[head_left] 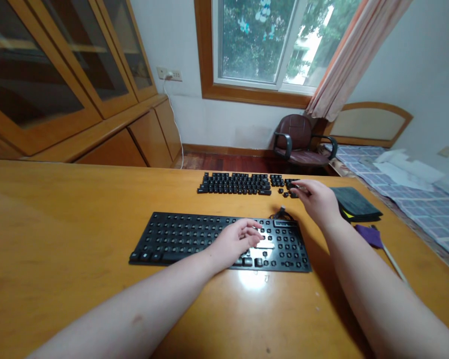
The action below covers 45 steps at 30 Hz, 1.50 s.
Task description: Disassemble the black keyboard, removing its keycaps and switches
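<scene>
Our right hand [316, 202] reaches the right end of the loose keycaps [239, 183] on the far desk [78, 239], fingertips drawn together at one cap; we cannot tell if they grip it. Our left hand [234, 242] rests loosely curled and empty on the near keyboard [179, 237]. No tray holds the caps, so a careless wrist could scatter them.

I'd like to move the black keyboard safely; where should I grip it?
Probably by its two short ends, from left and right: the keyboard lies flat, long and thin, its cable leaves the far edge, and loose keycaps sit just beyond.
</scene>
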Each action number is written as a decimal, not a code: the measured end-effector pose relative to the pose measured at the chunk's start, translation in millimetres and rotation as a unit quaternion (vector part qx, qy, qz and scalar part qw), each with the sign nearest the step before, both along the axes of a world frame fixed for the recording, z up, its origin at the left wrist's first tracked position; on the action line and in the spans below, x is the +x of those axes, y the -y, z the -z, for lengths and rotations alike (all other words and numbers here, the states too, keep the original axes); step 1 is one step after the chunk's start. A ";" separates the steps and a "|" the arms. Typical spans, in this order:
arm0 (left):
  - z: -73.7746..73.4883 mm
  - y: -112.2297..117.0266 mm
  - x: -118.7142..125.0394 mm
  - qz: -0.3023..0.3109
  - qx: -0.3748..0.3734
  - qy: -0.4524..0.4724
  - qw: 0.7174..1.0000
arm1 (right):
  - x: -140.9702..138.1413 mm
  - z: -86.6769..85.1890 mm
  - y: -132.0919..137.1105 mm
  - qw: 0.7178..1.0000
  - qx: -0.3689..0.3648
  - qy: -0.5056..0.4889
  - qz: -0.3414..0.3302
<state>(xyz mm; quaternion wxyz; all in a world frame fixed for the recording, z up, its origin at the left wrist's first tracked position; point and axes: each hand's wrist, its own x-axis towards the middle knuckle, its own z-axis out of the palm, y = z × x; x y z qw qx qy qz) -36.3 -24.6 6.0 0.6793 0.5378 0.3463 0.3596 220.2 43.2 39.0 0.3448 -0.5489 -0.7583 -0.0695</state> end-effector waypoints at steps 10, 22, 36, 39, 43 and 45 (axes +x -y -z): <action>-1.8 -0.9 -0.2 0.001 -0.005 0.004 1.000 | 18.4 62.7 -46.8 0.991 -0.083 0.097 0.033; -1.8 -0.8 0.6 -0.005 -0.003 0.005 1.000 | 19.8 65.5 -52.5 0.987 -0.097 0.122 0.044; -0.6 -0.3 0.0 0.002 -0.005 0.010 1.000 | 29.8 62.1 -48.0 0.988 -0.098 0.102 0.062; 0.3 -1.0 0.2 0.002 -0.001 0.008 1.000 | 34.8 63.3 -47.4 0.987 -0.102 0.105 0.063; 0.9 -1.1 0.7 0.004 -0.002 0.007 1.000 | 34.6 65.3 -49.0 0.986 -0.105 0.109 0.069; 0.5 -1.0 0.6 0.005 -0.003 0.007 1.000 | 33.8 66.5 -50.6 0.986 -0.108 0.110 0.069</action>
